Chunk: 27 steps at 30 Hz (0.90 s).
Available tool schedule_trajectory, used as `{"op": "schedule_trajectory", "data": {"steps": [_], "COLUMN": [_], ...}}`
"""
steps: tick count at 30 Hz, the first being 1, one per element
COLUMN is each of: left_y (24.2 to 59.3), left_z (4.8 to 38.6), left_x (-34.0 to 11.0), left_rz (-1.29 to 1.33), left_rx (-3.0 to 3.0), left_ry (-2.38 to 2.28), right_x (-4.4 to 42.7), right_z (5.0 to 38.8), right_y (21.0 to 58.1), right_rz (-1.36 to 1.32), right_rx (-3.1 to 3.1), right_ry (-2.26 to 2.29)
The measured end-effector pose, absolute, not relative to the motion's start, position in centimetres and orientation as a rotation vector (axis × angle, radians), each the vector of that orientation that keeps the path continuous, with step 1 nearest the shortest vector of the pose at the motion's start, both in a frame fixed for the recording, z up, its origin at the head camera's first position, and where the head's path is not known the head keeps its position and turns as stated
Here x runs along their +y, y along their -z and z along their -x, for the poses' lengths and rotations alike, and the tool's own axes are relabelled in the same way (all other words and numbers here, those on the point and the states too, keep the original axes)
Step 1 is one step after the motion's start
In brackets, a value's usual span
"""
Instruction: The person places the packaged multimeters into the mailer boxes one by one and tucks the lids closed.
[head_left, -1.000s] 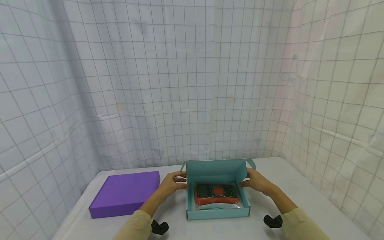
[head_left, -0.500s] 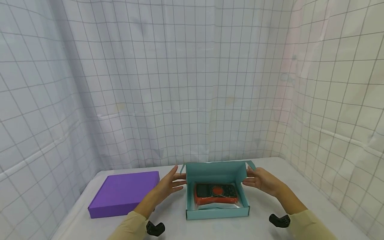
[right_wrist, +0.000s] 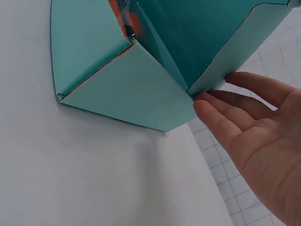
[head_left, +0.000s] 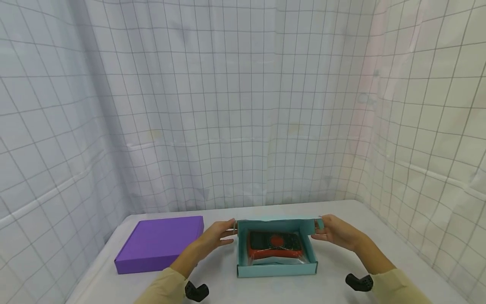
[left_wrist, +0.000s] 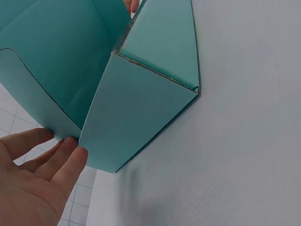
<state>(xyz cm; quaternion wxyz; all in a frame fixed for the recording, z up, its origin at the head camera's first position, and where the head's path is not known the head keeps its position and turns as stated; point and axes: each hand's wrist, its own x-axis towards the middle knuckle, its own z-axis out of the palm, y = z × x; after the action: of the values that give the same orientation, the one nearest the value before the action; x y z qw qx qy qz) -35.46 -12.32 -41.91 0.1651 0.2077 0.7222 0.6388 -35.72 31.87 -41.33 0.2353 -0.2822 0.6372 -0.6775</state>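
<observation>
A teal cardboard box [head_left: 277, 270] stands on the table with its lid [head_left: 273, 226] tilted forward over the back part. Inside lies a red and black multimeter [head_left: 277, 242] in clear plastic, its upper part shaded by the lid. My left hand [head_left: 214, 237] touches the lid's left side flap [left_wrist: 40, 92] near the hinge, fingertips pressing from outside. On the opposite side, fingertips of my right hand [head_left: 338, 233] rest against the right side flap [right_wrist: 240, 61]. Both hands have fairly straight fingers; neither thumb shows in the wrist views.
A closed purple box [head_left: 161, 242] lies on the white table [head_left: 334, 283], left of the teal one. Curtains [head_left: 243, 105] with a grid pattern enclose the table at the back and both sides. A black device [head_left: 358, 282] sits at each wrist.
The lid has swung forward and down, from nearly upright to leaning over the multimeter. Both hands have shifted their fingers on the side flaps and followed the lid. The purple box stays put.
</observation>
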Motion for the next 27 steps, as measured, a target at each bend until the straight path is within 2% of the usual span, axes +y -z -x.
{"op": "schedule_trajectory", "data": {"steps": [8,27], "left_y": [42.3,43.3], "left_z": [35.5,34.7], "left_x": [-12.9,-12.7], "left_rz": [-0.667,-0.680], "left_rx": [2.016,2.029], "left_ry": [-1.802,-1.803], "right_x": [32.2,32.8], "right_z": [35.8,34.4], "right_y": [41.8,42.6], "right_rz": [0.886,0.830], "right_rx": [1.694,1.790], "right_ry": [1.798,1.758]}}
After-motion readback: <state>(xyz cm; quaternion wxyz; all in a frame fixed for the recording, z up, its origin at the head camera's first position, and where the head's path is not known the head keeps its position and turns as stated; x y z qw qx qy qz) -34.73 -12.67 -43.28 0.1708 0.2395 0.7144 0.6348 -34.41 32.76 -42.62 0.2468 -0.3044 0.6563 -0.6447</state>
